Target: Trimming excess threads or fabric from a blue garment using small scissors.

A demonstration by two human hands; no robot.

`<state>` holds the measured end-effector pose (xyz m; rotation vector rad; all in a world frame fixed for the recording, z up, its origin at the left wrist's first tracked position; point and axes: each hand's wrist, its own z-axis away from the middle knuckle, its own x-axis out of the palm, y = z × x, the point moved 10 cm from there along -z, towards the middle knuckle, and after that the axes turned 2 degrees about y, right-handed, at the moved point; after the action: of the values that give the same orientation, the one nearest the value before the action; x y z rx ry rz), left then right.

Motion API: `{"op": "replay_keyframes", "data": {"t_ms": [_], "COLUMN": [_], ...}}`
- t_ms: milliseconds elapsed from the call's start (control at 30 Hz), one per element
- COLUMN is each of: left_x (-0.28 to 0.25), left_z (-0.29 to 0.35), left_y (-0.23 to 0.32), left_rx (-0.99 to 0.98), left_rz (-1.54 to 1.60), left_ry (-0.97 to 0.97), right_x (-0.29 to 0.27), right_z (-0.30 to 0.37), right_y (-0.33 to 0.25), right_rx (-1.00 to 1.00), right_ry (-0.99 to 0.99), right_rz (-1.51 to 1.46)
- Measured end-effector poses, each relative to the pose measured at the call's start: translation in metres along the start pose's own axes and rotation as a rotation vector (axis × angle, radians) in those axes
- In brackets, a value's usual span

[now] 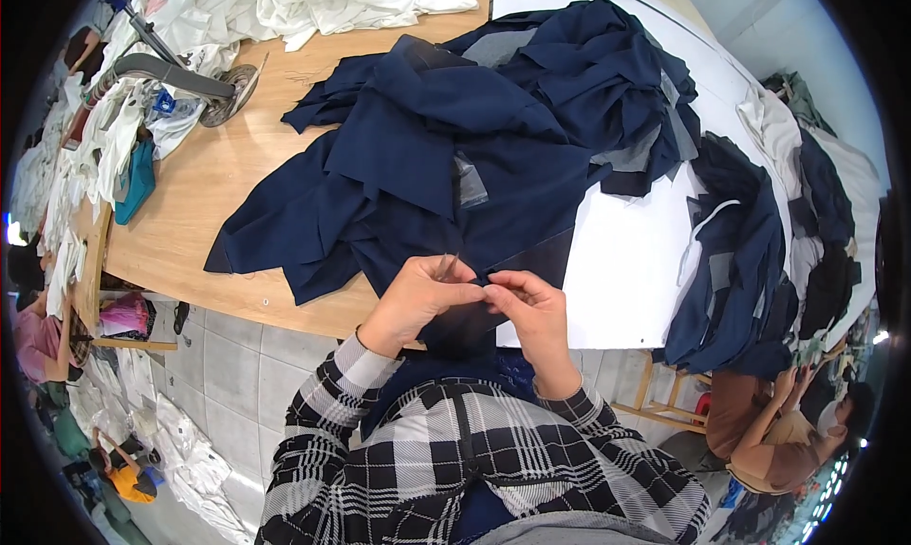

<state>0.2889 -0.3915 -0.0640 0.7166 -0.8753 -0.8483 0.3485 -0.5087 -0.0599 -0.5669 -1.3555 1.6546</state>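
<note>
Navy fabric pieces (455, 156) heap across the surface (209, 184), white cloth (361, 0) at its far edge. Left hand (418, 294) holds small snips (446, 263); right hand (531, 308), grip pressed together, pinches the fabric's near edge.

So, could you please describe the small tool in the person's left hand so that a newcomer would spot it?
Start at the wooden table and its navy fabric heap. At its near edge, the left hand holds small metal snips, the only shiny thing against dark cloth.
</note>
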Motion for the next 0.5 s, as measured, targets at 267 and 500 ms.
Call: {"op": "replay_keyframes", "data": {"t_ms": [267,500], "left_x": [0.007,-0.005], "left_z": [0.0,0.002], "left_y": [0.005,0.008], "left_rx": [0.217,0.055], "left_rz": [-0.123,-0.085], "left_ry": [0.03,-0.022], "right_x": [-0.002,0.009], "right_z": [-0.003,-0.013], "right_y": [0.01,0.012], "right_rx": [0.002,0.049], "right_ry": [0.003,-0.138], "right_rz": [-0.176,-0.173]}}
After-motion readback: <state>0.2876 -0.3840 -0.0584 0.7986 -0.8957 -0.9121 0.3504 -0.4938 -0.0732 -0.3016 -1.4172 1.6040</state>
